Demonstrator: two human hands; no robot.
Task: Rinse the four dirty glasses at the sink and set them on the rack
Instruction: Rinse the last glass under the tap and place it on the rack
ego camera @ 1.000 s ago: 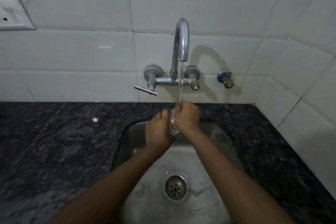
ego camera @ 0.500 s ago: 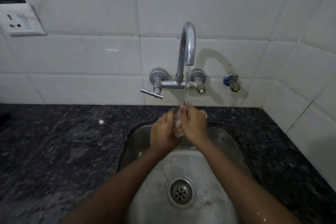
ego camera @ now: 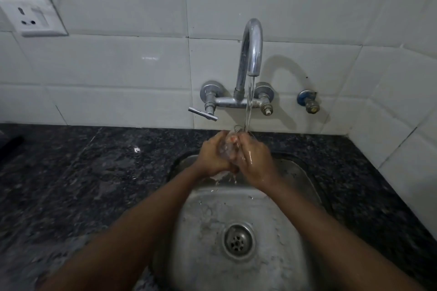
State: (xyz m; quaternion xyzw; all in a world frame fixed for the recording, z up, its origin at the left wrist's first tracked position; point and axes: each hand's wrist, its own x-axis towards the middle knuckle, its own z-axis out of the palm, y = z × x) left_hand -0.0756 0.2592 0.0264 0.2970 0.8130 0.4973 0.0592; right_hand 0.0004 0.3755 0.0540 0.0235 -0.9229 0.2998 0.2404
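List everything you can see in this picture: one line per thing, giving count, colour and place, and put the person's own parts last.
glass: one, clear, between both hands under the stream
tap: one, chrome, on the wall above the sink, running
valve: one, blue and brass, on the wall right of the tap
sink: one, steel, set in the counter
drain: one, steel, in the sink floor
counter: one, dark speckled stone, around the sink
socket: one, white, upper left wall
tiles: many, white, on the walls
left hand: one, grips the glass
right hand: one, grips the glass

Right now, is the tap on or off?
On: a stream of water falls from the tap spout onto the glass held in both hands.
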